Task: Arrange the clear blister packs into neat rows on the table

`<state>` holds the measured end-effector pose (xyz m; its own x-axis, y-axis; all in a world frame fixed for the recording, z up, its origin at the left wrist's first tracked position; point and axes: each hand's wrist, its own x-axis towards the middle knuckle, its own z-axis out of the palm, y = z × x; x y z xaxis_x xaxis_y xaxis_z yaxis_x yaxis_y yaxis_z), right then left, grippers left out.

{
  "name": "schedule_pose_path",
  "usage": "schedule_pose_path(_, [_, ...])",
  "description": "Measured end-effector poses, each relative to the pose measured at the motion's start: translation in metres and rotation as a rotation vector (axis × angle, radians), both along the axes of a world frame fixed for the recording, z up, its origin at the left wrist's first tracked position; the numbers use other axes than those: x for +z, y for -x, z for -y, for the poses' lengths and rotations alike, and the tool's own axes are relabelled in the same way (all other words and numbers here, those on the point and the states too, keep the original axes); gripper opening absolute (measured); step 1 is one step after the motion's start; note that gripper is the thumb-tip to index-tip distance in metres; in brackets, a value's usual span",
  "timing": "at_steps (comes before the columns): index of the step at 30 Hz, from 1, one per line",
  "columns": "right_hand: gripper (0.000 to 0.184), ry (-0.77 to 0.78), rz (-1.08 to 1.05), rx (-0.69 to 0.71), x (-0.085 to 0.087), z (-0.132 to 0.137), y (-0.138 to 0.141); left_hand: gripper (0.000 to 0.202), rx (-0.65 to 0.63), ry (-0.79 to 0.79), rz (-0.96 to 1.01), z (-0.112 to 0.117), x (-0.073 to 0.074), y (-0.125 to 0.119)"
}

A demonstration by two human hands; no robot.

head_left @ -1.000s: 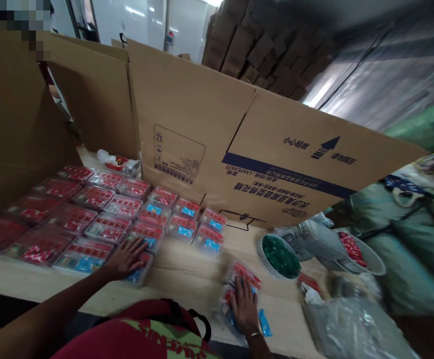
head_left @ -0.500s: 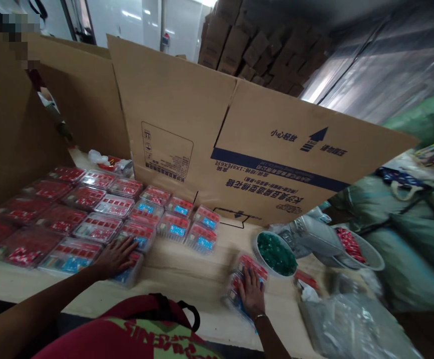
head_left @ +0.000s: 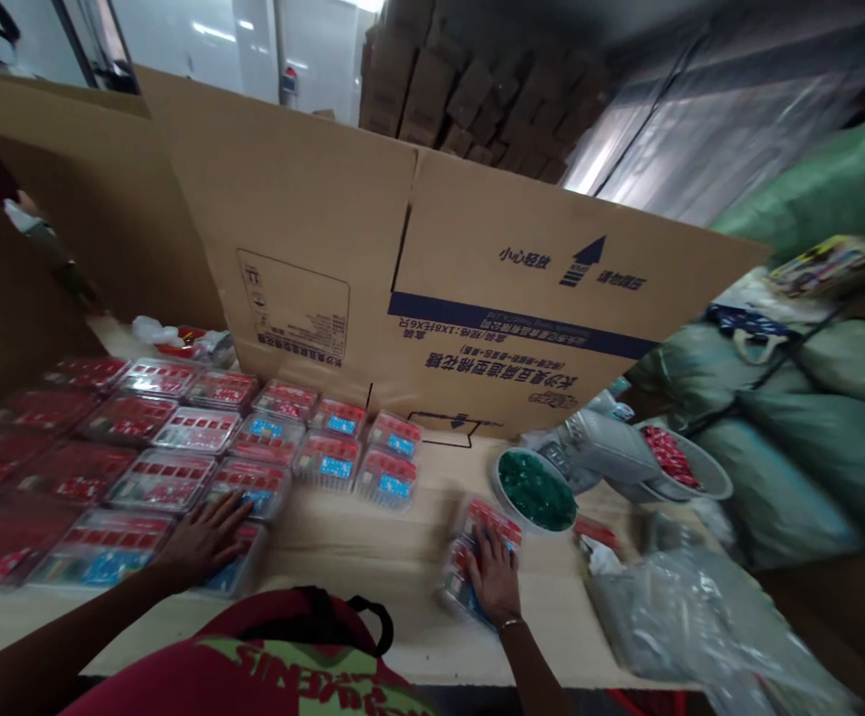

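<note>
My left hand (head_left: pixel 209 537) lies flat, fingers spread, over a clear plastic box with red and blue contents (head_left: pixel 233 577) at the near right end of the rows on the table. Its fingertips reach the box behind (head_left: pixel 259 484). Further right, my right hand (head_left: pixel 494 574) rests palm down with its fingers apart on two similar boxes (head_left: pixel 456 572) standing one behind the other, partly hidden by the hand. Between my hands, a small group of boxes (head_left: pixel 390 477) holds blue dotted pieces. Other boxes to the left hold red-and-white pieces (head_left: pixel 79 482).
A tall cardboard sheet (head_left: pixel 313 219) stands behind the boxes. To the right are a white bowl of green pieces (head_left: pixel 498 477), a tub with red-and-white pieces (head_left: pixel 720 487) and clear plastic bags (head_left: pixel 686 607). Large green sacks (head_left: pixel 812 467) are piled beyond the table.
The whole view has shifted, so most things appear further left. Both hands stay on the boxes, with little visible movement against them.
</note>
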<state>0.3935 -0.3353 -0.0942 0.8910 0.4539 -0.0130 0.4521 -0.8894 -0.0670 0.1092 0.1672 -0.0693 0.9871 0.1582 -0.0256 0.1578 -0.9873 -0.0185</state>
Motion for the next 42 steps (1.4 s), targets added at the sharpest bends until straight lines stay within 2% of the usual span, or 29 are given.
schedule_pose_path(9, [0.054,-0.009,-0.046,-0.027,0.000,-0.001,-0.004,0.055,-0.014,-0.001,0.026,-0.003,-0.009,-0.001])
schedule_pose_path(14, [0.057,0.013,-0.056,-0.040,0.014,-0.005,-0.006,0.064,-0.014,-0.007,0.008,0.000,-0.002,-0.001])
schedule_pose_path(17, [0.063,-0.028,0.014,-0.116,0.020,-0.015,0.001,0.065,0.002,0.000,0.016,0.004,0.003,-0.002])
schedule_pose_path(21, [0.073,-0.111,0.069,-0.263,0.012,-0.029,0.020,0.063,0.011,0.027,0.043,0.007,0.000,0.000])
schedule_pose_path(25, [0.074,-0.078,0.012,-0.292,-0.001,-0.031,0.030,0.065,-0.007,0.056,0.129,0.004,-0.011,0.003])
schedule_pose_path(30, [0.068,-0.091,-0.038,-0.322,-0.001,-0.028,0.027,0.061,-0.030,0.088,0.180,-0.003,-0.021,0.003])
schedule_pose_path(37, [0.063,-0.107,-0.062,-0.349,0.004,-0.026,0.029,0.065,-0.037,0.096,0.119,-0.001,-0.009,0.000])
schedule_pose_path(42, [0.063,-0.106,-0.061,-0.367,0.003,-0.025,0.028,0.062,-0.017,0.108,0.043,0.002,-0.007,-0.001])
